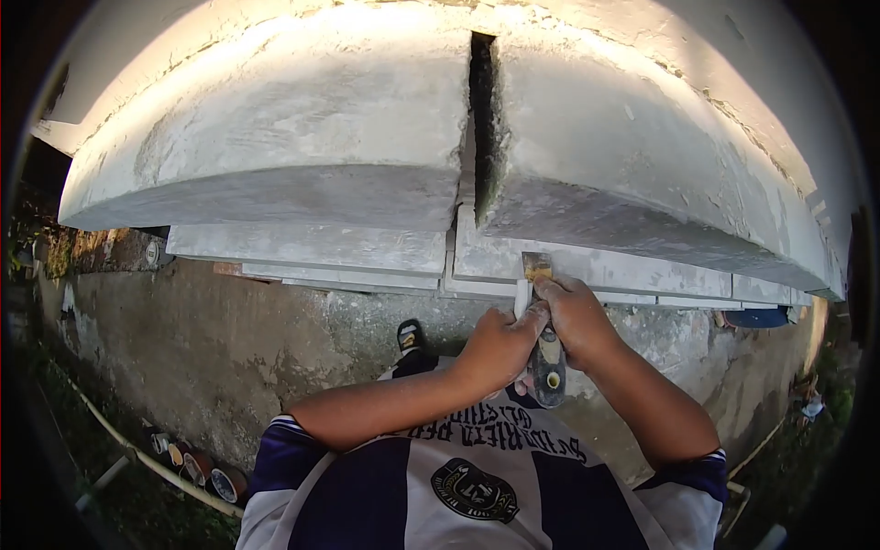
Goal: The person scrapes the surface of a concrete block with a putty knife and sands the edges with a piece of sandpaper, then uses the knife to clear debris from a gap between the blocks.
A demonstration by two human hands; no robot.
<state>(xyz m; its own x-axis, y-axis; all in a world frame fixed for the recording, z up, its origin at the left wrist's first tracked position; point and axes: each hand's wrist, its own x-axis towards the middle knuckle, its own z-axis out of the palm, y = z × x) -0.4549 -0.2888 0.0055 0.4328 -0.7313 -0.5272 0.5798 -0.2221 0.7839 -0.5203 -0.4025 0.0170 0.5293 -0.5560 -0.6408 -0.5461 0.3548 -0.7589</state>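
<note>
Head view: just beyond the striped shirt, 2 hands meet. The right hand is closed around the scraper, handle toward the body and blade pointing away, probably to leave its edge free. The left hand grips a white strip alongside, perhaps to steady it. Farther off lie a pale ledge and 2 thick slabs overhanging it, split by a narrow gap; their bulk likely limits room above the blade.
</note>
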